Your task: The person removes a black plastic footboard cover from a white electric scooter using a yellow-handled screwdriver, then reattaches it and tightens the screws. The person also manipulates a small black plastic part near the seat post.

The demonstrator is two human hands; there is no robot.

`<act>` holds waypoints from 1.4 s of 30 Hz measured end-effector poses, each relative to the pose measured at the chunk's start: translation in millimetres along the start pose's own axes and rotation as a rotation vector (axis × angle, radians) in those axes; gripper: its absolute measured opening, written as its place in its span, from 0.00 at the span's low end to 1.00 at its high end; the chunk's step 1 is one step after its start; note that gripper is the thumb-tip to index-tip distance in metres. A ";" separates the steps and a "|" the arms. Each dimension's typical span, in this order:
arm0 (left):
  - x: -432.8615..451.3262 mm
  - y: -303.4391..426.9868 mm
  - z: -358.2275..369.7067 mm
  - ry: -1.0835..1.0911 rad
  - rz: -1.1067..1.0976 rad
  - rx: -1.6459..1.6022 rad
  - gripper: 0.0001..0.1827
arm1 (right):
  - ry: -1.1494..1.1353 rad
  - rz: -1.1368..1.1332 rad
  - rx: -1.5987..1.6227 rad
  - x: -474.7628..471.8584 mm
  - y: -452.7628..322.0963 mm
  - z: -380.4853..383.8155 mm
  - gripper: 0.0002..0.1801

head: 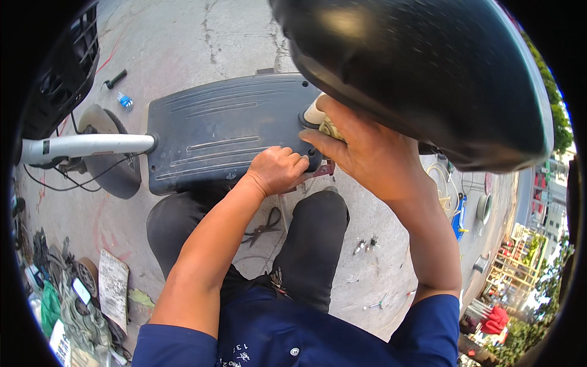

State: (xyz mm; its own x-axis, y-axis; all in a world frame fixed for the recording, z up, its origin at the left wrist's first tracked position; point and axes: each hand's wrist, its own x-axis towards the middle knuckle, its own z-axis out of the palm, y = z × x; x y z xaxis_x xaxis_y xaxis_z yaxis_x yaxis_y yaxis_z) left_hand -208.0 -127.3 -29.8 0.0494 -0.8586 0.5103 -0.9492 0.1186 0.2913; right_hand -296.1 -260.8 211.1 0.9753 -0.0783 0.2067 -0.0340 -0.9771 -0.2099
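Note:
A dark grey plastic footboard (pixel 220 124) of an electric scooter lies across in front of my knees. My left hand (pixel 279 170) is curled over its near edge, close to the right corner. A reddish bar (pixel 323 170) sticks out beside that hand below the board; how it is attached is hidden. My right hand (pixel 362 142) wraps around the pale seat post (pixel 314 112) where it rises from the footboard, its thumb pointing left. A yellowish part (pixel 330 130) shows between thumb and fingers. The black padded seat (pixel 422 69) overhangs this hand and hides part of it.
The silver steering stem (pixel 91 144) and front wheel (pixel 110 151) are left, below a black basket (pixel 64 69). Scissors (pixel 263 229) lie between my knees. A handlebar grip (pixel 115 79), small parts (pixel 367 244) and a blue jack-like tool (pixel 458 218) rest on concrete. Clutter (pixel 82 298) fills the lower left.

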 end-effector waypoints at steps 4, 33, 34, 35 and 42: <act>4.6 1.5 -5.8 -0.018 0.045 0.029 0.21 | 0.237 -0.074 0.042 -3.8 2.5 2.7 0.22; 1.6 2.6 8.2 -0.020 0.269 0.392 0.36 | -0.036 -0.001 -0.157 -16.5 8.5 1.8 0.09; 1.6 2.5 7.5 -0.026 0.267 0.398 0.36 | 0.016 0.022 -0.175 -21.2 7.9 4.5 0.11; 2.6 2.5 7.4 -0.016 0.277 0.393 0.36 | 0.167 0.146 -0.026 -30.8 6.4 11.1 0.12; 4.1 5.3 2.0 -0.022 0.239 0.302 0.34 | 0.016 0.202 0.001 -27.8 1.4 -4.3 0.11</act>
State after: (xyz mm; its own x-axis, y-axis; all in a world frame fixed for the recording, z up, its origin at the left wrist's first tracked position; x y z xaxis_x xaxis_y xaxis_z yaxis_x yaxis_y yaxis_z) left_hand -213.4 -131.2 -27.7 -0.1878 -0.8353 0.5168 -0.9821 0.1673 -0.0865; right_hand -324.2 -260.8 209.2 0.9451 -0.2759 0.1753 -0.2285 -0.9410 -0.2495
